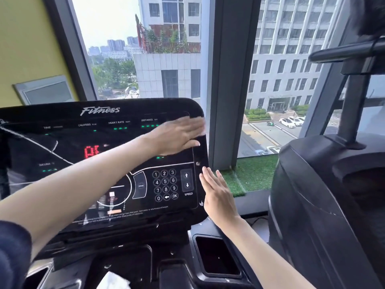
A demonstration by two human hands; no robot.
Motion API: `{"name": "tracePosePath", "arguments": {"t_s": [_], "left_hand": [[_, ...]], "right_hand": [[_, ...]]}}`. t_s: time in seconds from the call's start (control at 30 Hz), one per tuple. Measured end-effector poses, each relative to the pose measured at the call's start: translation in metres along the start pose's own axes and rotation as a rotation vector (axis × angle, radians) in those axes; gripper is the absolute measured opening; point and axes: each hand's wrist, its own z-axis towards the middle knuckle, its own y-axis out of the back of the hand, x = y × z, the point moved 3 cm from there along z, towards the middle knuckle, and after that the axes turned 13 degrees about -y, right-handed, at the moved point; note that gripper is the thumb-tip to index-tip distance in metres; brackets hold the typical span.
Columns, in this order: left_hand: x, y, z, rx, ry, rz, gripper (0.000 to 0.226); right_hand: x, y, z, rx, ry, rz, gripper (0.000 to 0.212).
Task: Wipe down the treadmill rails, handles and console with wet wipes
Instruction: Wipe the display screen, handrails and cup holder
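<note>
Console (100,155) wiping looks under way: left hand (177,136) flat on its top right corner, right hand (216,195) spread against its right edge. Likely left to do: rails and handles.

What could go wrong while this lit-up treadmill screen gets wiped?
1. The console is lit, so it seems powered. The right hand is right beside the SPEED arrows; a stray press might start the belt or change its speed.
2. The left hand presses flat near the console's top right corner; wetness might seep in at the edge.
</note>
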Motion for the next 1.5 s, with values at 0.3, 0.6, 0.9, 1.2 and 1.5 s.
{"name": "tracePosePath", "arguments": {"t_s": [0.3,0.6,0.9,1.2,1.5], "left_hand": [[-0.038,-0.028,-0.003,-0.039,-0.162,-0.102,0.055],[-0.031,-0.016,0.011,-0.205,0.064,0.009,0.049],[-0.032,-0.012,0.013,-0.105,0.047,-0.055,0.065],[-0.12,-0.067,-0.006,0.162,-0.161,0.001,0.062],[-0.091,-0.04,0.007,0.137,0.024,0.107,0.068]], "right_hand": [[0.002,0.001,-0.001,0.003,-0.011,-0.026,0.072],[0.006,0.002,-0.004,0.004,-0.062,0.01,0.069],[0.0,0.038,0.023,-0.172,-0.334,0.187,0.042],[-0.011,0.021,-0.005,-0.157,-0.527,0.23,0.029],[-0.002,0.019,-0.01,-0.144,-0.357,0.248,0.03]]}}
